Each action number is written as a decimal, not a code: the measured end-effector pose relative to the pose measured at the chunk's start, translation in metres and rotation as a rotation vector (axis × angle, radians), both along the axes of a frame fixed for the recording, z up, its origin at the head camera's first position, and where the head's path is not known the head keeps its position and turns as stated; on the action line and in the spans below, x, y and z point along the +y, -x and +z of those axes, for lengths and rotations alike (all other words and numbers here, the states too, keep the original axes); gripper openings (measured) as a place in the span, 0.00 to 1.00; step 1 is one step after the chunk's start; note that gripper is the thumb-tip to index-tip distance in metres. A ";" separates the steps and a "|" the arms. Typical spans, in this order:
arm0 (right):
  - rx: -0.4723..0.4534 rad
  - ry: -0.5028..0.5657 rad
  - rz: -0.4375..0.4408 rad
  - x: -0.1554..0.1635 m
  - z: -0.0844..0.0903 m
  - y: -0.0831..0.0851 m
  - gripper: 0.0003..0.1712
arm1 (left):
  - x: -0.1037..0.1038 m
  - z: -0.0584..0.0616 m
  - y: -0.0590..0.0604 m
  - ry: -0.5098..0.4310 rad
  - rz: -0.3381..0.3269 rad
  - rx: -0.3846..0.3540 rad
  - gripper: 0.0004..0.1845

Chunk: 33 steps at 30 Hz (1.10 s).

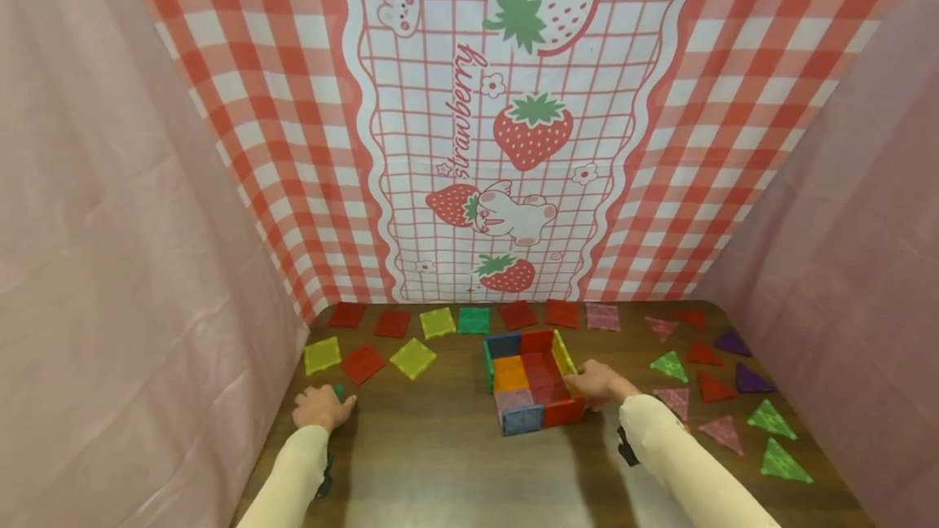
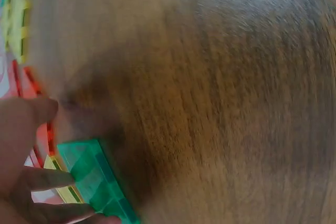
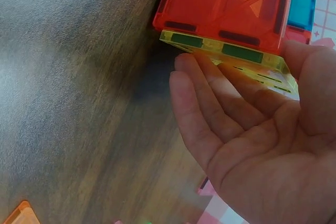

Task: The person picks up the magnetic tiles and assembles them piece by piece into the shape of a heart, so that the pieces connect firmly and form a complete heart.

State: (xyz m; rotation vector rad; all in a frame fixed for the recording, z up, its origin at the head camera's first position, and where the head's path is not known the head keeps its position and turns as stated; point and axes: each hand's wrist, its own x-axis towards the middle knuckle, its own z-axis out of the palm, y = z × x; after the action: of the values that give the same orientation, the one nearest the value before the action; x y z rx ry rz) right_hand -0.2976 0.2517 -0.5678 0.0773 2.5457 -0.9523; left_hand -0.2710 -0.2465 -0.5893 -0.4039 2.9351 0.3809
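A low open box (image 1: 562,411) of translucent magnetic tiles stands near the table's middle, with red, blue, green and yellow walls and orange, pink and red tiles inside. My right hand (image 1: 597,383) is at its right side, holding the yellow tile wall (image 3: 241,56). The thumb is at that wall's top edge, and the fingers lie along its outer face. Far to the left, my left hand (image 1: 321,408) is over a green tile (image 2: 97,179). Its fingertips touch the tile, while the thumb stands apart from it. In the head view this hand hides most of the green tile.
Square tiles, including a yellow tile (image 1: 413,358) and a red tile (image 1: 363,363), lie at the back left. A row continues along the back edge. Triangular tiles, such as a green triangle (image 1: 783,461) and a purple triangle (image 1: 753,379), spread over the right. Cloth (image 1: 469,145) hangs behind.
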 end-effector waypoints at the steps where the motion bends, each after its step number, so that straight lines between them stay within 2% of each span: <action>1: 0.002 0.000 0.004 0.000 0.000 0.000 0.20 | 0.001 -0.003 0.000 0.020 -0.004 0.006 0.33; 5: -0.003 -0.006 -0.002 -0.001 -0.001 -0.001 0.22 | 0.002 -0.009 0.000 0.027 0.017 0.041 0.30; 8: 0.001 0.003 -0.012 0.000 -0.003 -0.001 0.25 | 0.001 -0.011 0.000 -0.019 0.064 0.061 0.31; 12: 0.090 0.024 0.001 0.001 -0.010 0.001 0.32 | 0.000 -0.010 -0.003 -0.080 0.126 0.066 0.29; 14: 0.129 0.071 0.013 0.002 -0.014 0.002 0.34 | 0.002 -0.009 -0.006 -0.098 0.139 0.078 0.30; 16: 0.130 0.143 0.007 0.002 -0.017 0.003 0.34 | 0.006 -0.009 -0.009 -0.114 0.122 0.115 0.32; 20: 0.047 0.298 -0.035 0.001 -0.020 0.004 0.33 | 0.031 -0.005 -0.012 -0.192 0.005 0.243 0.41; 24: 0.025 0.334 -0.067 0.001 -0.020 0.004 0.33 | 0.075 0.007 -0.010 -0.376 -0.143 0.308 0.51; 26: 0.041 0.322 -0.067 0.000 -0.019 0.003 0.33 | 0.099 0.011 -0.008 -0.458 -0.203 0.316 0.53; 30: 0.102 0.282 -0.038 0.002 -0.021 0.003 0.32 | 0.141 0.012 -0.006 -0.593 -0.353 0.313 0.48; 33: 0.130 0.268 -0.007 0.004 -0.020 0.002 0.33 | 0.164 0.009 -0.006 -0.697 -0.466 0.263 0.46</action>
State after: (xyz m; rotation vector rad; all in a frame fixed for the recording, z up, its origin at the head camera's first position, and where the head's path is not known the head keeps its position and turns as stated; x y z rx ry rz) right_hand -0.2995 0.2557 -0.5873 -0.0555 2.5077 -1.3309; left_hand -0.2648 -0.0824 -0.5803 0.4384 2.7434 1.3813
